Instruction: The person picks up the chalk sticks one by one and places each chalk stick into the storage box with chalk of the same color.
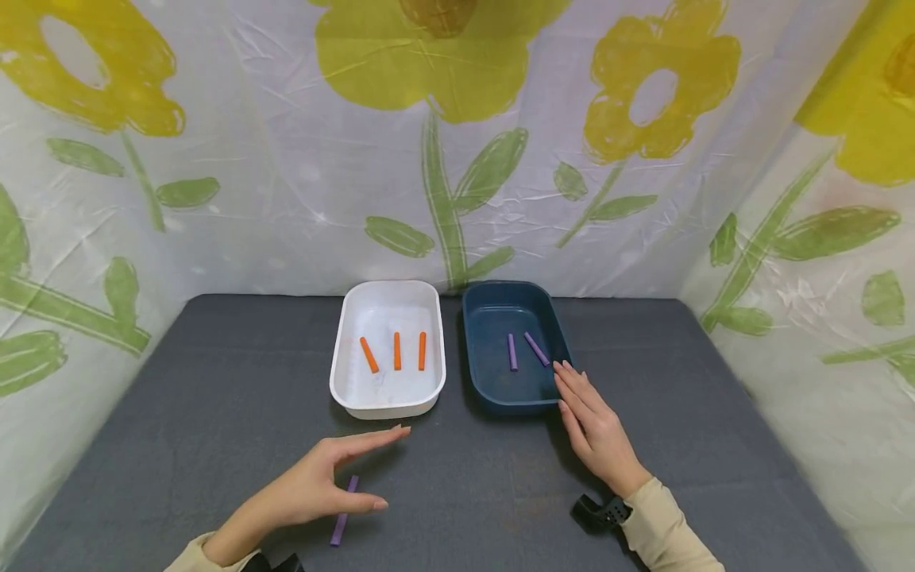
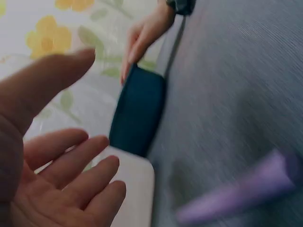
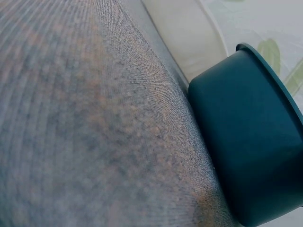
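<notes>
My left hand (image 1: 314,485) hovers over the table in front of the white tray, thumb and fingers spread wide with nothing between them. Partly hidden beneath it, a purple chalk-like stick (image 1: 339,531) lies on the cloth; the left wrist view shows this purple stick (image 2: 241,194) blurred and close. My right hand (image 1: 599,433) has its fingers extended against the near right rim of the dark blue tray (image 1: 511,397). Two purple sticks (image 1: 512,353) lie inside that tray. In the white tray (image 1: 386,401) are three orange sticks (image 1: 397,351), spaced apart.
Both trays stand side by side toward the back of the table, with a narrow gap between them. Dark grey cloth (image 1: 472,492) covers the table. A flower-printed curtain (image 1: 286,159) hangs behind and along the sides.
</notes>
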Motion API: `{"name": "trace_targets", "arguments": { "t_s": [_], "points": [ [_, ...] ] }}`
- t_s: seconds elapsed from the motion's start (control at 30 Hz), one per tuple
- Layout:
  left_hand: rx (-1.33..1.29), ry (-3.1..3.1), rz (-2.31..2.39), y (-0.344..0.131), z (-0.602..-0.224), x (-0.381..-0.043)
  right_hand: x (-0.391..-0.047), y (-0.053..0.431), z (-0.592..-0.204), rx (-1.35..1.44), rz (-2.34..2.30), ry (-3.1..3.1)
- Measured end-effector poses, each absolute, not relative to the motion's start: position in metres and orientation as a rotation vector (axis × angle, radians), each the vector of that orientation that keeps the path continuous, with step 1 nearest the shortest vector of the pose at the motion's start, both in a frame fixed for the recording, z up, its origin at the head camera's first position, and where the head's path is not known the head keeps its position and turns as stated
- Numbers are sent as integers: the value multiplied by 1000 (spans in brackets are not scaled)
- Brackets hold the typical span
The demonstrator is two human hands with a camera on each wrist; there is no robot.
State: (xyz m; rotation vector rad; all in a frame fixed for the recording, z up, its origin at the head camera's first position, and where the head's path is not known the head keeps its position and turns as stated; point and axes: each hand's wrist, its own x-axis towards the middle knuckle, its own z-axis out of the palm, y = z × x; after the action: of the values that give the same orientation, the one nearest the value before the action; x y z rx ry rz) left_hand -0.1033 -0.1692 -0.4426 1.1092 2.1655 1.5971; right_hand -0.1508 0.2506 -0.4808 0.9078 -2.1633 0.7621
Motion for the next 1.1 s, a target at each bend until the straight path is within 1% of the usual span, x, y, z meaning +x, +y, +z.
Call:
{"name": "trace_targets", "arguments": {
  "t_s": [0.17,0.3,0.43,0.73,0.97,1.1],
  "points": [
    [1146,2219,1561,-187,-457,-102,-148,253,-482,877,780,-2197],
    [1111,2310,1507,-198,-469,-102,-148,253,-483,857,847,-2193],
    [1137,2385,1416,-204,-477,-101,-148,251,-482,848,900,-2177],
    [1242,2439,1302,-213,-484,-98,-150,247,-481,829,944,-2162],
    [1189,2600,1184,-224,-488,-97,-149,247,-482,813,948,-2161],
    [1265,2594,1221,-225,-491,-100,-149,247,-483,807,971,-2142]
  ]
}}
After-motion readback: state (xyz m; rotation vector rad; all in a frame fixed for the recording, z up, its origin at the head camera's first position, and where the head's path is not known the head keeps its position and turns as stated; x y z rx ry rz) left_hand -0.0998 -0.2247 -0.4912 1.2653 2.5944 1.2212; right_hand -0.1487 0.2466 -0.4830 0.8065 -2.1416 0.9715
